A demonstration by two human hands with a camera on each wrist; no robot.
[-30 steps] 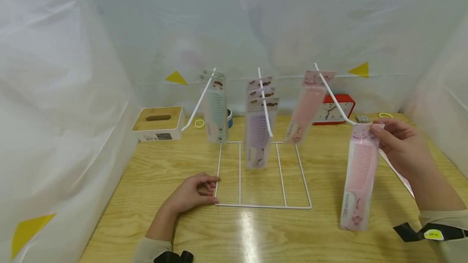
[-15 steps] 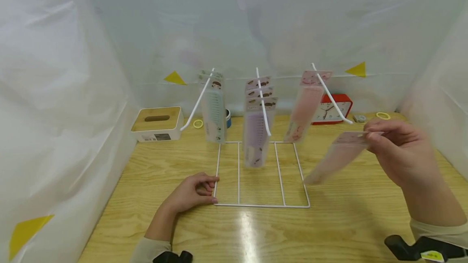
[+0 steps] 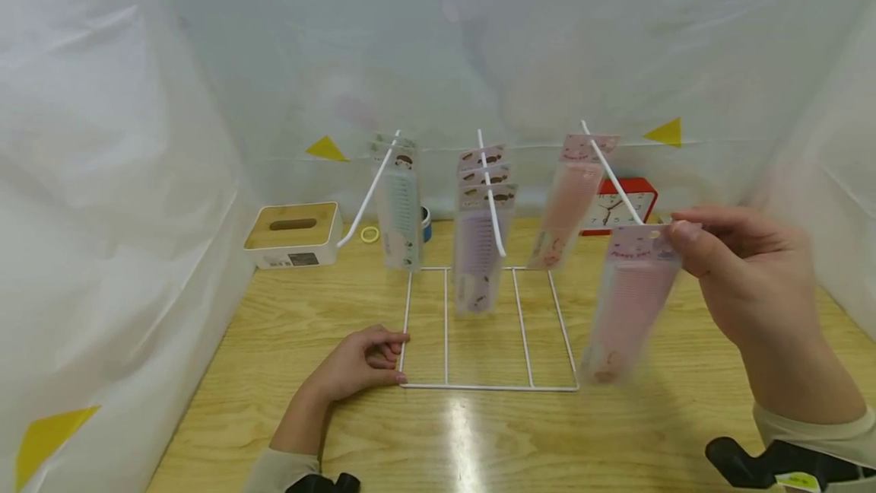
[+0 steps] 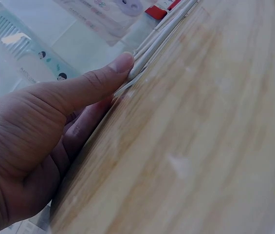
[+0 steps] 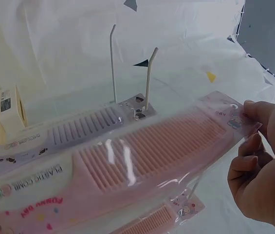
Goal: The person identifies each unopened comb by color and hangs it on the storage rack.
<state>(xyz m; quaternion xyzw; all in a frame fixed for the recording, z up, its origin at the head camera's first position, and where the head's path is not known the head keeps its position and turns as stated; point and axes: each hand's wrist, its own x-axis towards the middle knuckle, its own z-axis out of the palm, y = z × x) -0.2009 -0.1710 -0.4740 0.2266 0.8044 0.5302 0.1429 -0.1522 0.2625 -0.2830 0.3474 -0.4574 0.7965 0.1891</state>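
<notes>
My right hand (image 3: 760,280) pinches the top corner of a clear-bagged pink comb (image 3: 633,287) beside its hang hole. The comb hangs tilted and overlaps the tip of the right prong (image 3: 616,182) in the head view. Its teeth show plainly in the right wrist view, with the fingers (image 5: 254,158) at the card end. Another pink comb (image 3: 573,192) hangs further back on that prong. My left hand (image 3: 359,360) holds the near-left corner of the white wire rack (image 3: 489,387), thumb and fingers on the rod. Several purple combs (image 3: 477,257) hang from the middle prong, green combs (image 3: 402,208) from the left.
At the back left stands a tissue box (image 3: 294,230) with a wooden lid. A yellow ring (image 3: 369,234) and a blue roll (image 3: 426,224) lie beside it. A red alarm clock (image 3: 619,208) stands behind the right prong. Plastic sheeting (image 3: 438,44) walls the table.
My right hand has moved left, carrying the pink comb to the right prong's tip. The comb swung up edge-on, then back down facing me. My left hand stays at the rack's corner.
</notes>
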